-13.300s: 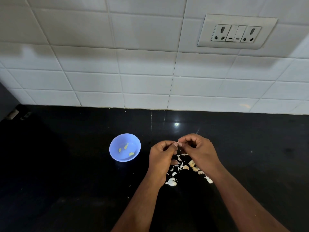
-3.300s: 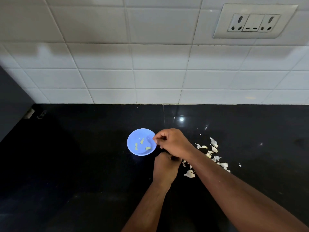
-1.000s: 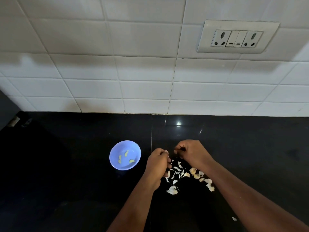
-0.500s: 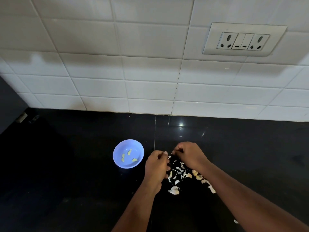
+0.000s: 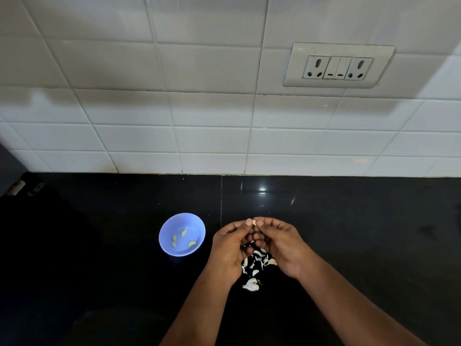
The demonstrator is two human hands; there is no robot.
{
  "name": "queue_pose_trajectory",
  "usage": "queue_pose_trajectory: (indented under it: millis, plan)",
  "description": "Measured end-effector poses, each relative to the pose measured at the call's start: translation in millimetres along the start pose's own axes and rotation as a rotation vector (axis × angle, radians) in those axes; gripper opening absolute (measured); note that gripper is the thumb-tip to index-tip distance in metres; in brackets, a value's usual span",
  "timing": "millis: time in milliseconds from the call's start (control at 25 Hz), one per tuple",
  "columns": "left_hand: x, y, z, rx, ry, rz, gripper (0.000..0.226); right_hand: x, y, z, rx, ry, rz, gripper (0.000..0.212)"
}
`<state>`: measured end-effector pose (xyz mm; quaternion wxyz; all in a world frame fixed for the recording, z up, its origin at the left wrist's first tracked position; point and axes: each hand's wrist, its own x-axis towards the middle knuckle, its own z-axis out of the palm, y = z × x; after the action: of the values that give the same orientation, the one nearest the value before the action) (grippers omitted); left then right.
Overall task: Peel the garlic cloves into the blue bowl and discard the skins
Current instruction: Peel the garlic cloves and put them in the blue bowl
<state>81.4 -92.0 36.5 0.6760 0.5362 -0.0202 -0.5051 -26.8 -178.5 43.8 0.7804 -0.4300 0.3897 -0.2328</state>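
Note:
A small blue bowl (image 5: 167, 245) sits on the black counter and holds three peeled yellowish garlic cloves (image 5: 184, 232). Just right of it, my left hand (image 5: 228, 248) and my right hand (image 5: 279, 242) meet fingertip to fingertip, pinching one pale garlic clove (image 5: 254, 222) between them above the counter. Below the hands lies a scatter of white skins and unpeeled cloves (image 5: 257, 264), partly hidden by my palms. A larger white piece (image 5: 250, 284) lies at the near end of the scatter.
The black counter (image 5: 99, 258) runs back to a white tiled wall (image 5: 199, 116) with a socket panel (image 5: 338, 66) at upper right. A seam (image 5: 221, 196) in the counter runs just right of the bowl. A dark object (image 5: 7, 168) stands at far left.
Since 3.3 s ago my right hand left the bowl and returned to the pile. In the last second both hands rose from the pile and came together on a clove.

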Motion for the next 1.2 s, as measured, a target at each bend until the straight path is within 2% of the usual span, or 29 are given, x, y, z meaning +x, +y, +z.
queue_pose_trajectory:
  millis: [200,520,880,1040,1200]
  plan:
    - [-2.0,1.1,3.0,0.050,-0.054,0.084,0.006,-5.0,-3.3,-2.5,0.299,-0.041,0.180,0.014]
    - [1.3,5.7,-5.9,0.452,-0.079,0.362,0.013,-8.5,-6.4,-9.6,0.279,-0.072,0.296,0.014]
    - [3.4,7.4,-10.1,0.314,-0.270,0.327,0.010,-7.1,-18.0,-26.0,0.326,-0.214,0.361,0.013]
    - [4.6,7.6,-4.8,0.320,-0.277,0.341,0.010,-4.9,-19.2,-31.0,0.325,-0.313,0.344,0.047]
    - [5.0,6.4,0.2,0.315,-0.245,0.316,0.012,-3.8,-18.7,-29.1,0.329,-0.314,0.312,0.046]
